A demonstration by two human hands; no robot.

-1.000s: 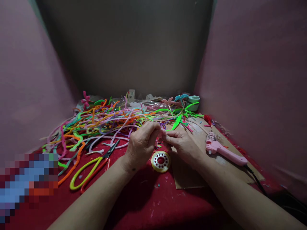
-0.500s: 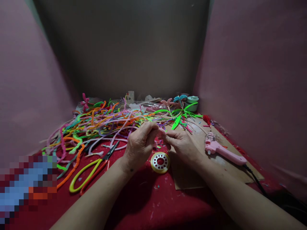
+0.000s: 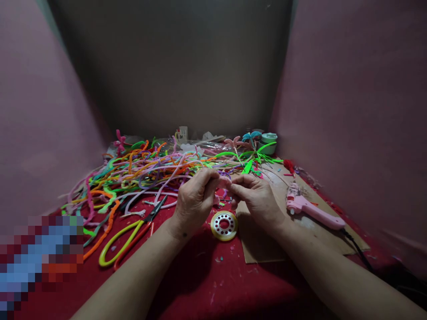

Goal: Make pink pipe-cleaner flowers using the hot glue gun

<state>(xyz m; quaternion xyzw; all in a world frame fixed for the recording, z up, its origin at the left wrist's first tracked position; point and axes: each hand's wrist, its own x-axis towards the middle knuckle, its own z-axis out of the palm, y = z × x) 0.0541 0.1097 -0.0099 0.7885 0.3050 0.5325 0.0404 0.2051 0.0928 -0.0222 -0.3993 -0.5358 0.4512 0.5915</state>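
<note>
A red table (image 3: 207, 284) fills the near part of the scene, and across its far left half sprawls a tangled heap of pipe cleaners (image 3: 140, 171) in orange, green, pink and purple, most strands running roughly left to right. A sheet of cardboard (image 3: 267, 246) lies on the right, with a pink glue gun (image 3: 312, 209) on it, nozzle toward the far left and cord trailing to the near right. Yellow-handled scissors (image 3: 133, 229) lie to the left, blades pointing far-right. At centre, the left hand (image 3: 195, 202) and right hand (image 3: 258, 200) meet fingertip to fingertip, both pinched shut on a small pink piece (image 3: 224, 181) held above the table; its long axis cannot be told, being mostly hidden by the fingers. Just below the hands lies a yellow tape roll (image 3: 224, 225), flat.
</note>
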